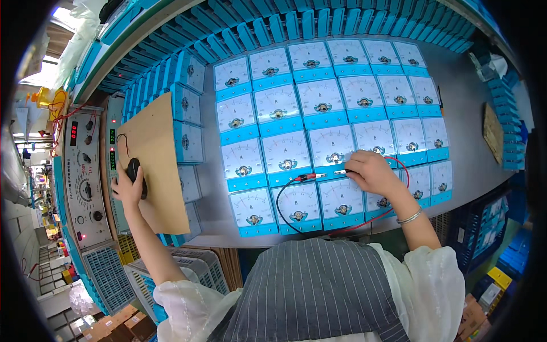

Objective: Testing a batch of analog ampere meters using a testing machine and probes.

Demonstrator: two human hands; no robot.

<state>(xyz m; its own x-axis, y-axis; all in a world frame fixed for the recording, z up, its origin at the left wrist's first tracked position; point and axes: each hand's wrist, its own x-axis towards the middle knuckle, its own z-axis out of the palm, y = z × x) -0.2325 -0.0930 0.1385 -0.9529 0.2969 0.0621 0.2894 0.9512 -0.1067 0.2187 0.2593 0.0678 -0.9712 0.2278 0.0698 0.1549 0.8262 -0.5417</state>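
Note:
Rows of square panel meters [277, 104] with white dial faces and blue bases cover the bench in front of me. My right hand [373, 174] is closed in a pinch around a test lead clip [341, 172], its metal tip over the blue base of a meter in the third row. A red wire [405, 171] loops from near this hand. Left of it, a second clip with a red sleeve [307, 177] and a black wire rests on the neighbouring base. My left hand [127, 185] has its fingers spread at the instrument's edge, its thumb over a black computer mouse [135, 171].
The mouse lies on a brown cardboard sheet [162, 154]. At the left stand instruments with knobs and lit red and green displays [85, 176]. Blue housings [273, 28] line the bench's far side. Crates [476, 228] with meters sit at the lower right, and a wooden piece [493, 132] lies nearby.

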